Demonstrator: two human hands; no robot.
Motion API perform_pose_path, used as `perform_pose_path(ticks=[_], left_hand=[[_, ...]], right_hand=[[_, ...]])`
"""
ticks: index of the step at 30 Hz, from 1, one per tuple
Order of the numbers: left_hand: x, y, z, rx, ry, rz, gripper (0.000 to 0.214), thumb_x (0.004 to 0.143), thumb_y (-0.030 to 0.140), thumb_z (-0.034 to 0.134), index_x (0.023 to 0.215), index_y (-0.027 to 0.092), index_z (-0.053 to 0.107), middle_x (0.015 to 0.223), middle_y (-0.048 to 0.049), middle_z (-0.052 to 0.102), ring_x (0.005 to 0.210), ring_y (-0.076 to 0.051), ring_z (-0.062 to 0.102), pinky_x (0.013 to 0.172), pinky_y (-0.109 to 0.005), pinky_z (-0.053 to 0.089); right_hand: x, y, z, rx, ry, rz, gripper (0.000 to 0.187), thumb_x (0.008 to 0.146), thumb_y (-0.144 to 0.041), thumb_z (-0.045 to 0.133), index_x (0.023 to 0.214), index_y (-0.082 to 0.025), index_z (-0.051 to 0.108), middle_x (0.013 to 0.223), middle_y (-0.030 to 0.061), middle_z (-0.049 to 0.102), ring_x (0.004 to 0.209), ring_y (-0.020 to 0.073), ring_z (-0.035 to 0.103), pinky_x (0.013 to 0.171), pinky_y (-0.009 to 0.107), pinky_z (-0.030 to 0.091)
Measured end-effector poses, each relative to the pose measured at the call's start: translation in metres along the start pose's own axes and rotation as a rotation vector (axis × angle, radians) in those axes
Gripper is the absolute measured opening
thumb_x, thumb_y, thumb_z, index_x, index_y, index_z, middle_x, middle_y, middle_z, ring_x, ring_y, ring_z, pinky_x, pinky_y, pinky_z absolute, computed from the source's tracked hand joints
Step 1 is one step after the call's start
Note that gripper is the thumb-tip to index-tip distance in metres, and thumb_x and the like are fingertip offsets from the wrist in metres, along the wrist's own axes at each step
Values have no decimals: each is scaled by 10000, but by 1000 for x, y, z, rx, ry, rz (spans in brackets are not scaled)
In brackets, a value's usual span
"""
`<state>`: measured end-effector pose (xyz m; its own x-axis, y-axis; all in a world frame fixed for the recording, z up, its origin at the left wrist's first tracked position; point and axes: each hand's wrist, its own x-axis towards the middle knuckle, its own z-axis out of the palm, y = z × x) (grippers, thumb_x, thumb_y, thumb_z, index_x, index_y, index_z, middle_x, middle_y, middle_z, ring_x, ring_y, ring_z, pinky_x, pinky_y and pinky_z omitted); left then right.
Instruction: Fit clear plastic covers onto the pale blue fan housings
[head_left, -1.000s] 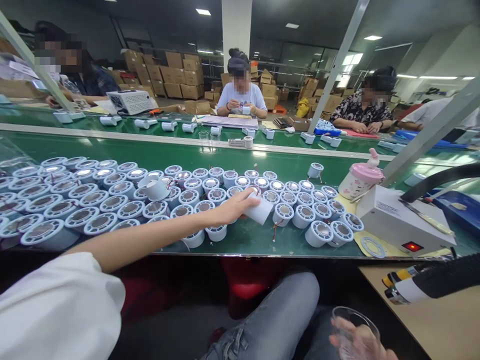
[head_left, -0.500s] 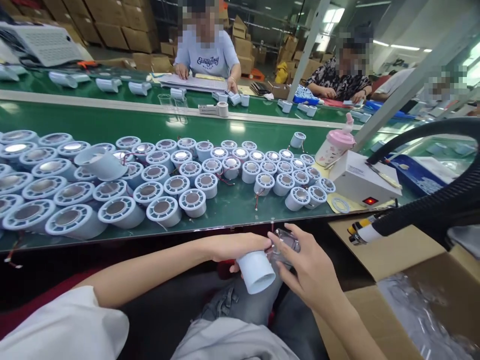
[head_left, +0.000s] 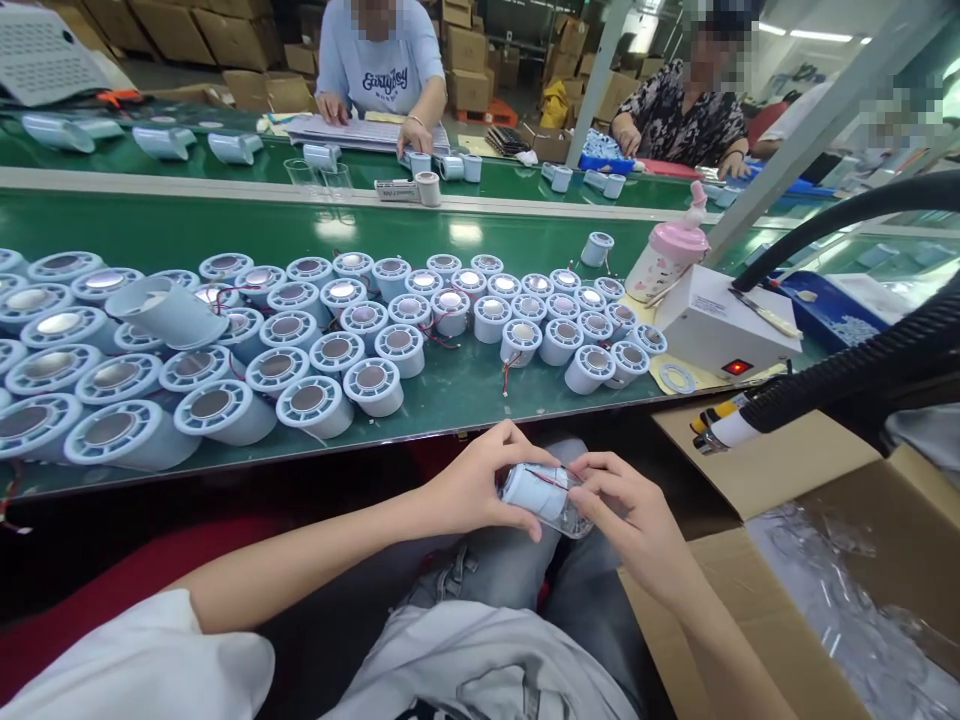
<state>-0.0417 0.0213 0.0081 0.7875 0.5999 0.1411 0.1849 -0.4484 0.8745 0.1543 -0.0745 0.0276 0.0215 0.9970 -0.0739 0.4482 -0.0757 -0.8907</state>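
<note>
Above my lap, my left hand [head_left: 480, 490] is wrapped round a light-blue cylindrical housing [head_left: 534, 490], thumb below and fingers above. The housing lies tilted, partly inside a clear plastic cover [head_left: 574, 520]. A thin red and black wire [head_left: 544, 474] runs along its upper side. From the other side, my right hand [head_left: 626, 515] closes its fingers on the clear cover near the wire's end; its fingertips partly hide what they pinch. On the green table, rows of similar light-blue housings [head_left: 373, 385] with round metallic discs stand close to the edge.
An open cardboard box [head_left: 705, 580] with clear plastic parts [head_left: 817, 590] is at my right. Above it hangs a black hose [head_left: 810, 385], near a white device [head_left: 724, 325] with a lit red switch and a pink-lidded cup [head_left: 667, 255]. Two people work across the table.
The light-blue housing has turned, and its wire side now faces up with the clear cover around part of it. My left hand has shifted from above to its left side. The view has tilted slightly down.
</note>
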Motion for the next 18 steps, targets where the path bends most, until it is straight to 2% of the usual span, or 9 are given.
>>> perform_pose_path(ticks=[2,5,7,10,13,16,18], left_hand=[[3,-7,4,-6,1,27,631,545,436,844,1122,260,661,1120,-87,482,1050,-248,522,927,-387,447],[9,-10,8,-74,-69,49,698,533,399,858,1178,264,630,1315,-116,450,1238,-311,441,1049,-446,362],[12,-8,9,-193,-135,14,704,587,350,839,1236,258,580,1333,-114,493,1243,-304,462,1031,-440,389],[15,-2,13,-429,-206,-105,665,680,263,782,1287,243,511,1271,-102,564,1133,-254,563,929,-387,480],[15,3,16,-619,-204,-206,659,685,215,776,1281,228,494,1266,-97,566,1073,-218,594,910,-366,491],[14,5,18,-756,-207,-292,632,706,239,761,1277,232,489,1320,-112,519,1016,-208,606,776,-321,537],[14,6,18,-778,-235,-315,643,727,255,746,1307,255,468,1338,-115,505,963,-195,617,696,-288,542]], right_hand=[[1,4,-2,130,31,56,333,839,-399,601,590,-178,603,1009,98,580,926,233,589,725,307,474],[6,12,-6,335,99,123,369,745,-368,718,487,-174,540,951,90,627,929,241,594,749,322,479],[9,18,-10,478,125,173,389,705,-369,758,463,-172,525,924,84,655,902,241,607,719,326,499],[9,26,-16,598,108,192,366,731,-397,738,493,-175,571,987,87,685,928,257,631,711,350,534],[2,31,-20,453,0,-3,138,716,-349,767,762,-232,712,1194,78,648,1138,292,572,877,404,515],[-7,33,-23,118,-37,-215,394,704,-251,790,1075,-305,672,1315,59,581,1233,269,514,1006,400,441],[-13,34,-24,7,-31,-255,374,756,-235,749,1105,-312,639,1327,56,573,1230,248,522,1015,383,435]])
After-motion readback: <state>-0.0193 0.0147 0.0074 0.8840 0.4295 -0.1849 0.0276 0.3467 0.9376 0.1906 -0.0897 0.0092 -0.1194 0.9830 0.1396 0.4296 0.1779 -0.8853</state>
